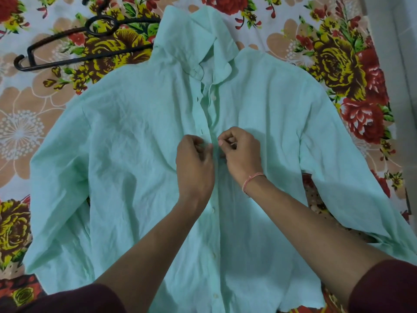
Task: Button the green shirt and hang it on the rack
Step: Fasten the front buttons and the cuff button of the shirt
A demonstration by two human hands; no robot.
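Note:
A pale green shirt (126, 154) lies flat on its back on a flowered bedsheet, collar at the far end and sleeves spread out. My left hand (195, 163) pinches the left edge of the front placket at mid-chest. My right hand (242, 152) pinches the right edge beside it, at the same button. Below my hands the placket is closed with three white buttons showing. Above my hands it gapes open, with one white button (213, 97) and empty buttonholes visible.
A black plastic hanger (67, 47) lies on the sheet at the far left, its right end tucked under the shirt's shoulder. The flowered bedsheet (338, 64) covers the whole surface. A pale wall or edge (397, 30) runs along the far right.

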